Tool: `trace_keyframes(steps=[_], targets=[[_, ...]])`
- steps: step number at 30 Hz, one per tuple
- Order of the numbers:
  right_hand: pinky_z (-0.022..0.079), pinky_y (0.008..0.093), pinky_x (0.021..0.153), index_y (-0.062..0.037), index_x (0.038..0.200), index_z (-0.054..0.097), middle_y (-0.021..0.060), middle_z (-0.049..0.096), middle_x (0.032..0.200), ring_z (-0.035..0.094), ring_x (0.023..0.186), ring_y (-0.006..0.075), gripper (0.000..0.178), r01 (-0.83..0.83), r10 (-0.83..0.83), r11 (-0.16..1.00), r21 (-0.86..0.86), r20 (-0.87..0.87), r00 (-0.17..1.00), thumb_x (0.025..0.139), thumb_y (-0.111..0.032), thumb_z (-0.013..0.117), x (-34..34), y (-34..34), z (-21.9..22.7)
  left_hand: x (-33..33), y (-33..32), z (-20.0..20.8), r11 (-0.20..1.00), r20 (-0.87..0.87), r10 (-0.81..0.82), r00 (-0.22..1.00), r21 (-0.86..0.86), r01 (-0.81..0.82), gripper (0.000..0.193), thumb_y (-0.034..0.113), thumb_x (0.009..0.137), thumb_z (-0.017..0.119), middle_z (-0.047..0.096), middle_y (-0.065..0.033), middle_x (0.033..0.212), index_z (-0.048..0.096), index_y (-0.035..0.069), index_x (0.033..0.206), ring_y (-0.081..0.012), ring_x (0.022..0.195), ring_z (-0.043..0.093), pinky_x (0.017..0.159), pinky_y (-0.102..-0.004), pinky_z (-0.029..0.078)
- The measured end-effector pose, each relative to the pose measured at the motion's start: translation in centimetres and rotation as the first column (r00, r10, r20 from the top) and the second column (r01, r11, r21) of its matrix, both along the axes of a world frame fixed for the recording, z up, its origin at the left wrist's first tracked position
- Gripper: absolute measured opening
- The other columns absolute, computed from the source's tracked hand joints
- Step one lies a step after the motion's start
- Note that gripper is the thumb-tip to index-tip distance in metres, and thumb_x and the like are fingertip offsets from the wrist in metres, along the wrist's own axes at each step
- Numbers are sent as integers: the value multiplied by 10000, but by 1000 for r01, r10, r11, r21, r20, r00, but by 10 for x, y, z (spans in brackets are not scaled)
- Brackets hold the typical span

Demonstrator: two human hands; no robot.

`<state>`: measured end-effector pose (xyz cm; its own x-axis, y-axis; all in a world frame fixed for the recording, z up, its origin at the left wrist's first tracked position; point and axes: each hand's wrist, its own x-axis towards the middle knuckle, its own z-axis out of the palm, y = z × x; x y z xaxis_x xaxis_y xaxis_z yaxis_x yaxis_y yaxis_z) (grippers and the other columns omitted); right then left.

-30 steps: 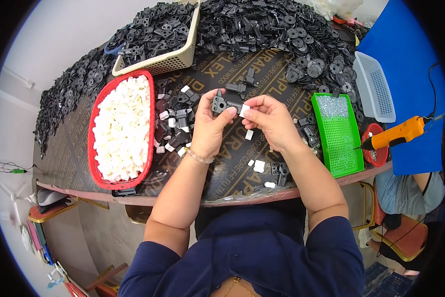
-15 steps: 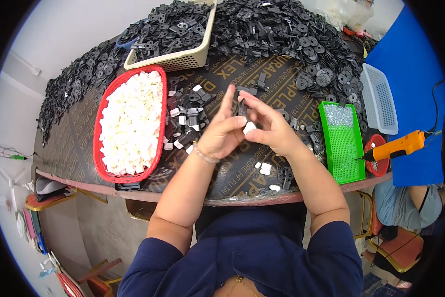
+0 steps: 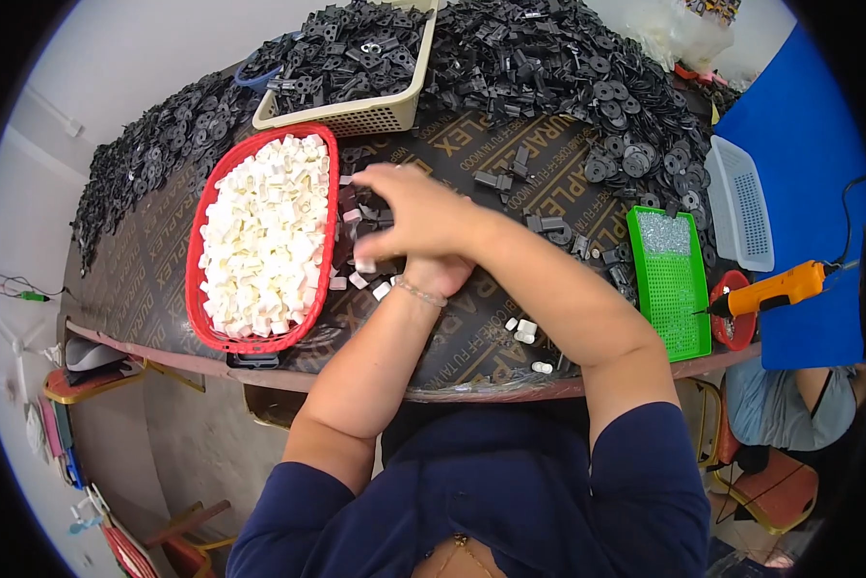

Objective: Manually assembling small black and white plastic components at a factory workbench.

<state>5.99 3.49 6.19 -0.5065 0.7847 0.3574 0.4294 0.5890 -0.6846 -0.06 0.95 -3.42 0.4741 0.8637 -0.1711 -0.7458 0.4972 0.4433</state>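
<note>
A: Hands?
B: Right hand [image 3: 418, 210] crosses over the left, fingers and thumb spread. Left hand [image 3: 440, 277] mostly covered; can't tell whether it grips anything.
A: What's under the right?
B: Loose white blocks [image 3: 359, 280] and black pieces [image 3: 362, 229] scattered on the tabletop [image 3: 462, 358], just beside the red basket [image 3: 333, 183].
A: Handling?
B: My guess: moulded plastic, light, stiff, smooth enough to slip. Blocks best pinched by opposite flat sides; black pieces by the thick body, since thin edges might snap.
A: Containers?
B: Red basket heaped with white pieces [image 3: 264, 241]. Cream basket [image 3: 418, 89] beyond it, full of black parts. Green tray [image 3: 659, 303], right side: small silvery bits [image 3: 664, 233] massed at the far end, a thinner scatter nearer. Small red bowl [image 3: 746, 330] beside it, contents partly hidden by the orange power tool [image 3: 780, 287].
</note>
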Motion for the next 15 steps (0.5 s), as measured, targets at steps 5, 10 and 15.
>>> trace_keyframes(steps=[5, 10, 15], targets=[[364, 432, 1111, -91, 1191, 676, 145, 577, 1361, 501, 1261, 359, 473, 415, -482, 874, 255, 569, 667, 799, -347, 746, 86, 24, -1, 1, -2, 25, 995, -156, 39, 987, -87, -53, 367, 304, 1009, 500, 637, -67, 996, 520, 71, 1291, -194, 895, 613, 767, -312, 487], [399, 457, 1032, -112, 1049, 725, 86, 652, 1131, 537, 1173, 305, 328, 331, -487, 873, 357, 659, 573, 770, -276, 777, 130, 4, -31, 6, -10, 36, 998, -257, 38, 966, -29, -48, 435, 341, 1021, 496, 619, -101, 1068, 464, 61, 1353, -211, 933, 618, 790, -332, 495], [467, 419, 886, -59, 910, 643, 93, 626, 1022, 569, 1017, 319, 290, 368, -389, 914, 171, 111, 914, 697, -166, 809, 122, -39, -2, 5, -9, 40, 965, -240, -263, 934, -67, 255, 558, 501, 1025, 448, 614, -130, 1151, 459, 47, 1348, -244, 1002, 612, 838, -379, 517]])
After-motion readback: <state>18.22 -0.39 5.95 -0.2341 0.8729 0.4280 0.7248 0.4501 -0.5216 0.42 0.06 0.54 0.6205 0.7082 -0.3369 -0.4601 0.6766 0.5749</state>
